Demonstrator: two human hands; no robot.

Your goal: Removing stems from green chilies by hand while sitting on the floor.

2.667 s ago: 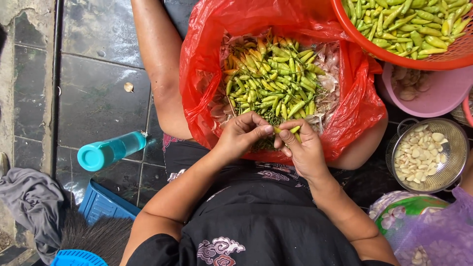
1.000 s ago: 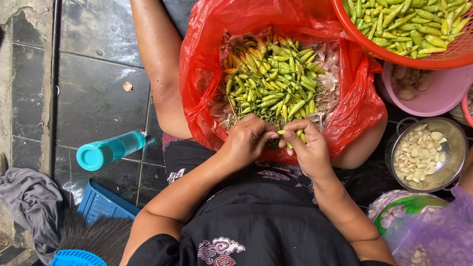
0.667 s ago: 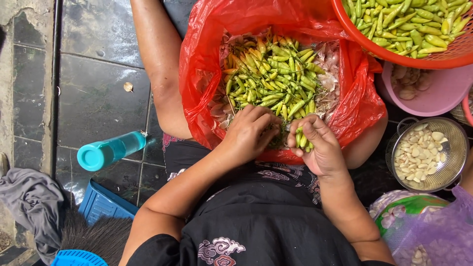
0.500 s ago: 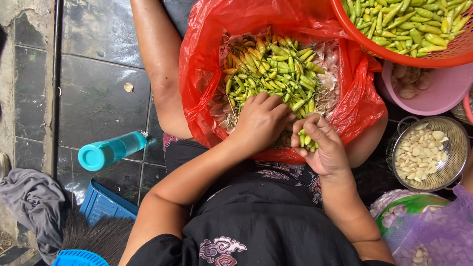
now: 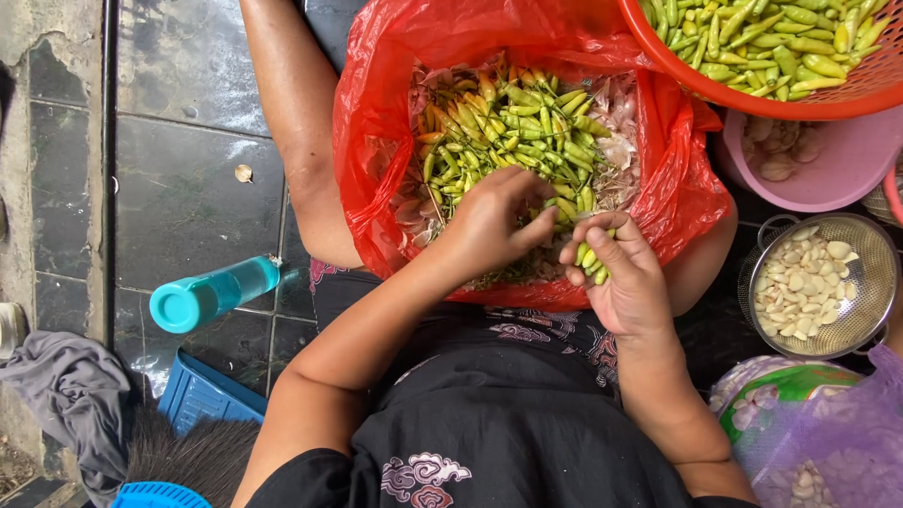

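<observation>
— What is each hand doing over the red bag [image 5: 381, 150]?

— The left hand [image 5: 494, 226] is reaching, fingers curled, into the green chillies [image 5: 513, 132]; whether it grips one, unclear. The right hand [image 5: 625, 277] is cupping several chillies.

— How are they handling?

— Probably light, smooth, bruisable; best pinched near the stem.

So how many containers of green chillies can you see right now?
2: the red plastic bag in the person's lap, where the left hand digs and the right hand holds a few, and the red basket at top right, partly cropped.
</observation>
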